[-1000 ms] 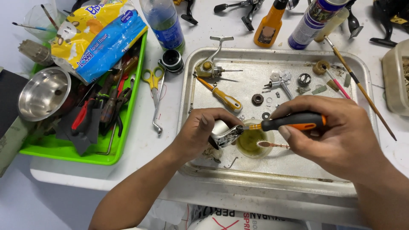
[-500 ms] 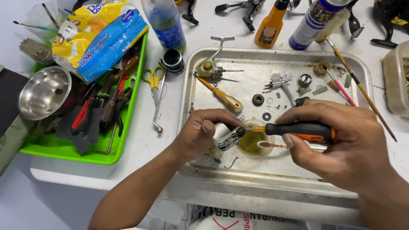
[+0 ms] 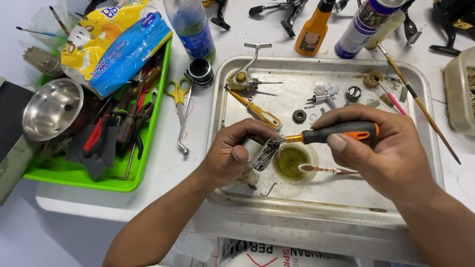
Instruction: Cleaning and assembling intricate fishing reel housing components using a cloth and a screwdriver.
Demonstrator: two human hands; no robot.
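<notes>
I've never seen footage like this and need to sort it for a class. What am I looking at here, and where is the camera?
The camera sits on a person's head and looks down at their own two bare hands over a cluttered workbench. The left hand holds a small metal part. The right hand holds a screwdriver with a black and orange handle, its tip at that part. Both work over a metal tray holding a small dish of yellowish liquid, a yellow-handled screwdriver and loose small parts. To the left, a green tray holds pliers, a steel bowl and a tissue pack.
</notes>
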